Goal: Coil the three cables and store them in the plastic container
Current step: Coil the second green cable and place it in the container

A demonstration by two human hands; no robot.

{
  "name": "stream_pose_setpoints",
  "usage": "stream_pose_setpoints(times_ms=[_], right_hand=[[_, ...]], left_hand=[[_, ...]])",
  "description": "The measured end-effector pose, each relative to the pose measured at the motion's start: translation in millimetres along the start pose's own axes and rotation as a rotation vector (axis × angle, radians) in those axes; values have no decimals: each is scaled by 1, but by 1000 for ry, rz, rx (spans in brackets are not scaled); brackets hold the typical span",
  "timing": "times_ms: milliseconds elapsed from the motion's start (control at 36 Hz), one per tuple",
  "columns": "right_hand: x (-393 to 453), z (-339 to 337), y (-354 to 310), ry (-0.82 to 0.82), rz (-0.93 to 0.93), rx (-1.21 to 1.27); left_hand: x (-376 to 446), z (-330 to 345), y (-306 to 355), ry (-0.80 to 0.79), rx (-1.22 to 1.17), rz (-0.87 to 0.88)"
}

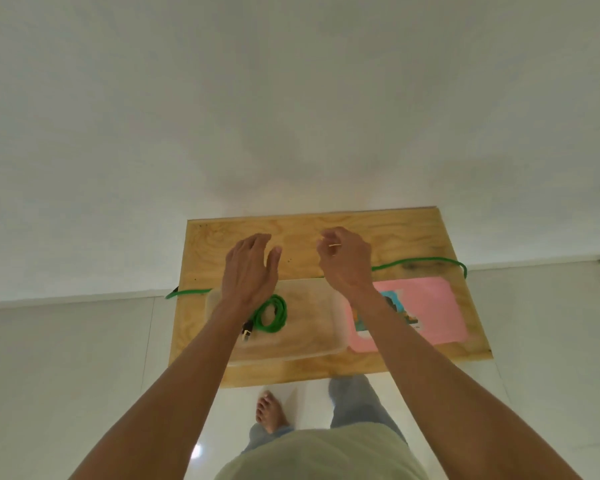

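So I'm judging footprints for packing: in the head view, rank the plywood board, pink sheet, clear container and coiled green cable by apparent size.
1. plywood board
2. clear container
3. pink sheet, partly hidden by an arm, so its rank against the container is unsure
4. coiled green cable

clear plastic container [312, 344] on plywood board [326, 372], one coiled green cable [272, 313] inside. second green cable [420, 261] lies uncoiled beyond container. left hand [252, 268] relaxed above container; right hand [345, 261] pinches small pale item, unidentifiable.
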State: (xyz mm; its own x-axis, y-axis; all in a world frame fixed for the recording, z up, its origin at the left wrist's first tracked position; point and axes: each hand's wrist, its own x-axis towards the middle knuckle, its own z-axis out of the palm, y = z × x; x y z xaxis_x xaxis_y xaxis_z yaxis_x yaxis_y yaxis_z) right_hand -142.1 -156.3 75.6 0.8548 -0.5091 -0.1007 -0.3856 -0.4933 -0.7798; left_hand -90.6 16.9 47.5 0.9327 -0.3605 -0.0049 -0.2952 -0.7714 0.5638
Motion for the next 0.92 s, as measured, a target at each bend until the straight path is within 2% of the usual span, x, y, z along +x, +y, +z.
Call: stream_pose_setpoints(times_ms=[139, 278, 444, 556, 722, 917], right_hand=[[43, -36, 38, -9, 11, -95], [78, -59, 97, -180, 78, -229], [101, -65, 147, -473, 141, -404], [110, -59, 165, -527, 146, -442], [117, -54, 170, -565, 1, -581], [115, -52, 159, -543, -138, -625]], left_hand=[[36, 23, 39, -131, 48, 44], [67, 63, 70, -318, 110, -27], [96, 116, 87, -579, 246, -128], [106, 141, 88, -743, 391, -162], [110, 160, 91, -796, 552, -194], [111, 150, 88, -822, 554, -185]])
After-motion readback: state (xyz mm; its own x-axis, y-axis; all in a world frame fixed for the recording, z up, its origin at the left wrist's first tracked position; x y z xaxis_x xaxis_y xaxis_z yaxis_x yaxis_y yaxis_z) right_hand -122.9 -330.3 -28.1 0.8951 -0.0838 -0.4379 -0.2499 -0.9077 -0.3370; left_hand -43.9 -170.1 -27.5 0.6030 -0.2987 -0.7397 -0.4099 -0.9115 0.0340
